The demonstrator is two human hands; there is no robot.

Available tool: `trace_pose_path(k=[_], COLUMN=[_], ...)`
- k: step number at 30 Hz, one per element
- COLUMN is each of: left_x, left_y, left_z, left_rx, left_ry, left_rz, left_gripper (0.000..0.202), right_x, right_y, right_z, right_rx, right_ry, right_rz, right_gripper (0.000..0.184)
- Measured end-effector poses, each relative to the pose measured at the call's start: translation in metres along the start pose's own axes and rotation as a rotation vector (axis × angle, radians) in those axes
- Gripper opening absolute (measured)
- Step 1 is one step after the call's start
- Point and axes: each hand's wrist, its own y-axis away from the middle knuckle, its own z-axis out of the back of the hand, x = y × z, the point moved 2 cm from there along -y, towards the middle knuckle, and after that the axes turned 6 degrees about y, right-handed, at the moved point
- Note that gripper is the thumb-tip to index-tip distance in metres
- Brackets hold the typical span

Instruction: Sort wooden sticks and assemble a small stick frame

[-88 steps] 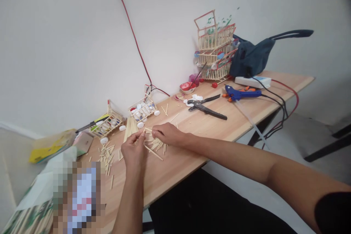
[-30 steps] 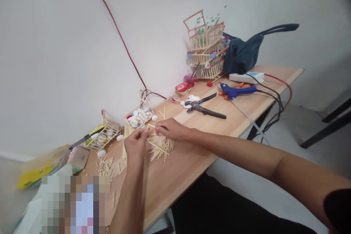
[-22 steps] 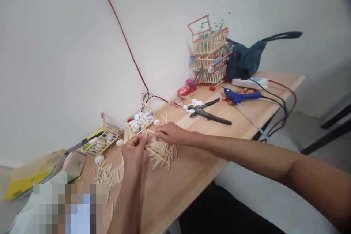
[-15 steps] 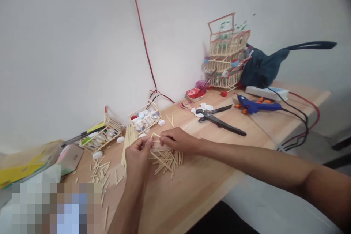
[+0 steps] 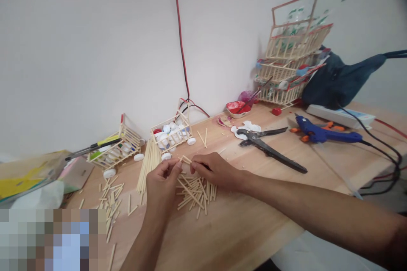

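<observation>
Thin wooden sticks (image 5: pixel 186 160), meeting at a corner, are pinched between my two hands over the table. My left hand (image 5: pixel 163 176) grips them at the corner with thumb and forefinger. From the other side, my right hand (image 5: pixel 218 171) has its fingers closed on the far end of a stick; its fingertips partly hide the join. Just below the hands lies a pile of short cut sticks (image 5: pixel 193 197). A bundle of longer sticks (image 5: pixel 149 165) rests beyond my left hand, beside a small stick cart (image 5: pixel 171 135) filled with bottle caps.
Black cutters (image 5: pixel 270 152) and a blue glue gun (image 5: pixel 327 133) lie to the right. A dish of red paint (image 5: pixel 238 109), stacked stick baskets (image 5: pixel 286 80), a dark bag (image 5: pixel 337 78) and a power strip (image 5: pixel 340 116) stand behind. Loose sticks (image 5: pixel 111 194) and another stick cart (image 5: pixel 114 152) are left.
The head view has shifted, so the baskets, cutters and glue gun appear farther right and larger. My hands stay together on the sticks, which now sit at a slightly different angle.
</observation>
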Motion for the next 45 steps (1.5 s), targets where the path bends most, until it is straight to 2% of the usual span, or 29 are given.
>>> trace_pose_path(k=[14,26,39,45], left_x=[-0.008,-0.004,-0.013,-0.011], left_y=[0.001,0.003,0.003,0.002], left_z=[0.000,0.000,-0.001,-0.002], left_rx=[0.003,0.017,0.004,0.004], left_ry=[-0.042,-0.009,-0.023,-0.009], left_rz=[-0.023,-0.003,-0.015,-0.028], left_gripper=[0.026,0.027,0.025,0.024], right_x=[-0.001,0.000,-0.001,0.000], right_y=[-0.002,0.000,0.000,0.000], right_z=[-0.005,-0.002,-0.003,-0.003], right_rx=[-0.015,-0.016,-0.017,-0.001], right_ry=[0.023,0.035,0.045,0.044], right_rz=[-0.032,0.004,0.020,-0.020], right_gripper=[0.023,0.023,0.023,0.024])
